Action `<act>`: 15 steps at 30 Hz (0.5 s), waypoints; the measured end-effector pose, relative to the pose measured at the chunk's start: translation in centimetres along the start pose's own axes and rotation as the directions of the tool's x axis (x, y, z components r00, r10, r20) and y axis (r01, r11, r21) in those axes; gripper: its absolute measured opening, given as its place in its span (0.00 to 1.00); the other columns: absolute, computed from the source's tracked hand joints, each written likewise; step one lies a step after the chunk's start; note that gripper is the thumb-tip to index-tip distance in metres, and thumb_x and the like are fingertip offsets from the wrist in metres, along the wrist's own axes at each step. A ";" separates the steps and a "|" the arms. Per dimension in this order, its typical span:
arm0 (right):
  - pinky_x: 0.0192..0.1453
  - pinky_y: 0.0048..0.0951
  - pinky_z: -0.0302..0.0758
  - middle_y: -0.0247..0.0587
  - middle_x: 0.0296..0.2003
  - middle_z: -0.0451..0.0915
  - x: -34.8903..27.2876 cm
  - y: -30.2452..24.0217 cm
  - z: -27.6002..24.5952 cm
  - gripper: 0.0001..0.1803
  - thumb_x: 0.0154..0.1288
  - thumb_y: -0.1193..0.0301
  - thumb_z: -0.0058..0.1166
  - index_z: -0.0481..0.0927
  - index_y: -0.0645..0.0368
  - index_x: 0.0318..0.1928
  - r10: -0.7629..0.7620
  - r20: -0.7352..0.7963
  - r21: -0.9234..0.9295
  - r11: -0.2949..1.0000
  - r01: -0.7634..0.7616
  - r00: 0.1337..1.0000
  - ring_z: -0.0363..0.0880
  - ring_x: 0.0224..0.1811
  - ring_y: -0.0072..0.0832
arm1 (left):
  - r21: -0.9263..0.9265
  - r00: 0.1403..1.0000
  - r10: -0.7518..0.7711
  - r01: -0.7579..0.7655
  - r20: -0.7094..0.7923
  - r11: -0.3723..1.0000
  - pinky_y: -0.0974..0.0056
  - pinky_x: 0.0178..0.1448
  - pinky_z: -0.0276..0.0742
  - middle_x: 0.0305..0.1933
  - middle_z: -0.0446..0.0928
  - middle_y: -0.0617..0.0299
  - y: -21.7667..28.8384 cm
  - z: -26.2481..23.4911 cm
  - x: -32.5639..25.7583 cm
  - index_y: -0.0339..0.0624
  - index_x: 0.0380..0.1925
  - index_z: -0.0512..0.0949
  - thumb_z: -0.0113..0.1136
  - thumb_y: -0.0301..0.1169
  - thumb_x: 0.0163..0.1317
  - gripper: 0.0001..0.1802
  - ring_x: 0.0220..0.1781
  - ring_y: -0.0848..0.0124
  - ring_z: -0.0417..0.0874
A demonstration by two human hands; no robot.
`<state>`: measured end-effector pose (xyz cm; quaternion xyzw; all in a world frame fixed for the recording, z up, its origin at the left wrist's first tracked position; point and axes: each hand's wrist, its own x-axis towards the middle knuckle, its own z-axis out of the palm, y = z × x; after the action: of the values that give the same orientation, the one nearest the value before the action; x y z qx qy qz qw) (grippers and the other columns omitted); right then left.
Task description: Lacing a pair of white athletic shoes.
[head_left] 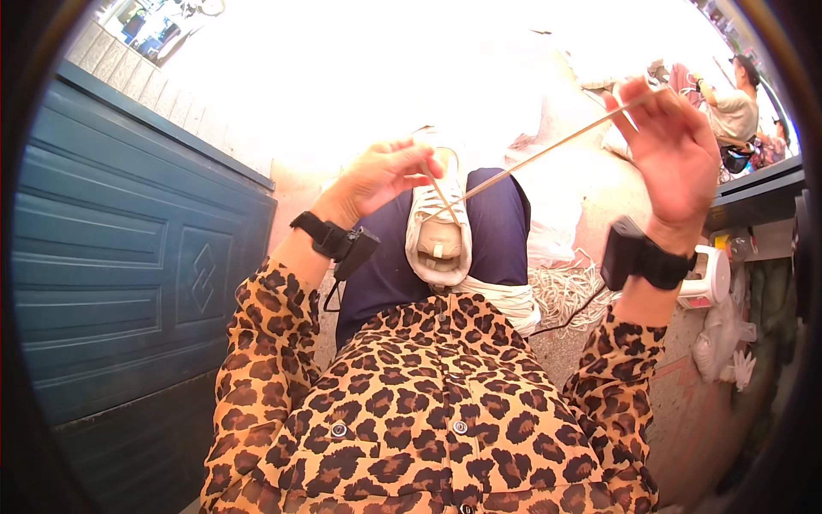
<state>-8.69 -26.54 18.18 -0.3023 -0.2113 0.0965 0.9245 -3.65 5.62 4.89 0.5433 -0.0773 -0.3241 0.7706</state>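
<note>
The cream shoe [438, 224] lay on my lap, toe pointing away from me, its pale tongue showing. From its eyelets a tan lace [548, 152] ran up and to the right, long axis slanting from the shoe toward my right hand [672, 154], which pinched the far end high and well away from the shoe. My left hand [381, 177] was much nearer, just left of the shoe, its grip pressed together on the lace's short end there. A heap of pale laces [569, 291] lay right of the shoe; a blue panelled door [120, 248] stood well to its left
</note>
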 end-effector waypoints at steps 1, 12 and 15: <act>0.67 0.50 0.54 0.51 0.43 0.74 -0.7 -0.8 -0.3 0.14 0.64 0.71 0.36 0.73 0.69 0.33 0.003 -0.094 -0.028 1.000 -0.006 0.996 0.70 0.49 0.40 | -0.140 0.999 0.030 -0.034 -0.031 0.990 0.61 0.48 0.76 0.30 0.79 0.58 0.3 -0.5 -0.4 0.38 0.36 0.74 0.45 0.33 0.67 0.11 0.39 0.65 0.80; 0.41 0.21 0.69 0.31 0.23 0.72 -3.4 5.9 -3.9 0.10 0.67 0.68 0.45 0.73 0.63 0.34 -0.131 -0.411 -0.847 0.421 -0.325 0.902 0.68 0.27 0.19 | -0.241 0.890 0.361 -0.429 -0.279 0.871 0.69 0.35 0.64 0.23 0.65 0.67 6.8 -3.9 -3.0 0.38 0.39 0.70 0.44 0.32 0.68 0.09 0.26 0.77 0.65; 0.38 0.21 0.72 0.35 0.28 0.77 -5.7 11.0 -4.0 0.09 0.65 0.72 0.47 0.77 0.65 0.39 0.146 -0.453 -0.804 0.358 -0.474 0.879 0.74 0.31 0.19 | 0.430 0.875 0.288 -0.103 -0.389 0.897 0.76 0.33 0.59 0.20 0.67 0.70 3.6 -2.7 -3.2 0.36 0.35 0.75 0.49 0.34 0.66 0.12 0.25 0.81 0.64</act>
<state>-12.52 -21.58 6.81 -0.7929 -0.0227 0.0961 0.6013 -3.40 10.34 7.76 0.7362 -0.0196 -0.0880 0.6708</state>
